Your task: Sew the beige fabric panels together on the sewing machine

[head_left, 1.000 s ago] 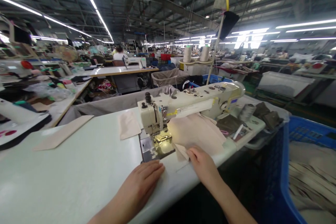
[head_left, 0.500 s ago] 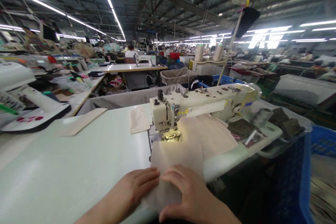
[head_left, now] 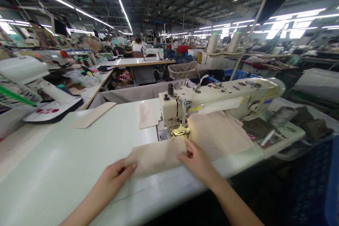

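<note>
A folded strip of beige fabric [head_left: 156, 157] lies across the white sewing table [head_left: 66, 155] in front of the industrial sewing machine [head_left: 212, 102]. My left hand [head_left: 116, 173] pinches the strip's left end. My right hand [head_left: 197, 160] grips its right end, close to the machine's brass presser foot [head_left: 180, 132]. A larger pile of the same beige fabric [head_left: 219, 136] lies under the machine's arm, partly hidden by the strip and my right hand.
Two flat beige pieces [head_left: 147, 114] [head_left: 92, 114] lie on the table behind my hands. Dark fabric pieces [head_left: 309, 123] and a grey thread cone [head_left: 283, 116] sit at right, beside a blue crate [head_left: 331, 190]. A grey cloth bin [head_left: 132, 91] runs behind the table.
My hands have moved apart, from pressing the fabric together on the table to holding its two ends. The strip now lies more crosswise. The view has turned left, pushing the blue crate toward the right edge.
</note>
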`<state>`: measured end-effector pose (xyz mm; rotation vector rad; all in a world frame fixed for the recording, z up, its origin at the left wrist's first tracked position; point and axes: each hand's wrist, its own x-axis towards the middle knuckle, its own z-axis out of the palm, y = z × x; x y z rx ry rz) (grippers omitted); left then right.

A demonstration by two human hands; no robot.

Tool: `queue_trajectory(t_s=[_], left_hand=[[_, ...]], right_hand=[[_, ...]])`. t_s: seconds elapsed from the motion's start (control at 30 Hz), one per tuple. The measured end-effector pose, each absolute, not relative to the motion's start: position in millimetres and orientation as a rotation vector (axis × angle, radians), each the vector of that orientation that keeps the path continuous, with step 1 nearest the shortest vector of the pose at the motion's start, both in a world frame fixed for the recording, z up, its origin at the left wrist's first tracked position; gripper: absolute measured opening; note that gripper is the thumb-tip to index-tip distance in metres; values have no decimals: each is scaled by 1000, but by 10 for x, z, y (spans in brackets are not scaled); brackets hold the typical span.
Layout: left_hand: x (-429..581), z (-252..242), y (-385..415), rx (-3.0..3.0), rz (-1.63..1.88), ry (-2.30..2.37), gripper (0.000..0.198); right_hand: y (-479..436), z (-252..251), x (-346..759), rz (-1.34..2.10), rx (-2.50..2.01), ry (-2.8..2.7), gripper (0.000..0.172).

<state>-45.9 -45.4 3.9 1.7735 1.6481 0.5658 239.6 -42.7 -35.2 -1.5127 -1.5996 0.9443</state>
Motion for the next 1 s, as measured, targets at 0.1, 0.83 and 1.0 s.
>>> queue_trajectory(t_s=[0.1, 0.83, 1.0], left_hand=[[-435, 0, -385, 1743, 537, 1706, 42], [-325, -89, -382, 1973, 365, 1972, 30], [-320, -45, -372, 1942, 335, 1989, 31]], right_hand=[[-363, -453, 2286, 813, -1623, -1428, 61], [-296, -422, 2356, 863, -1415, -1612, 18], [-250, -403, 2317, 836, -1478, -1644, 17]])
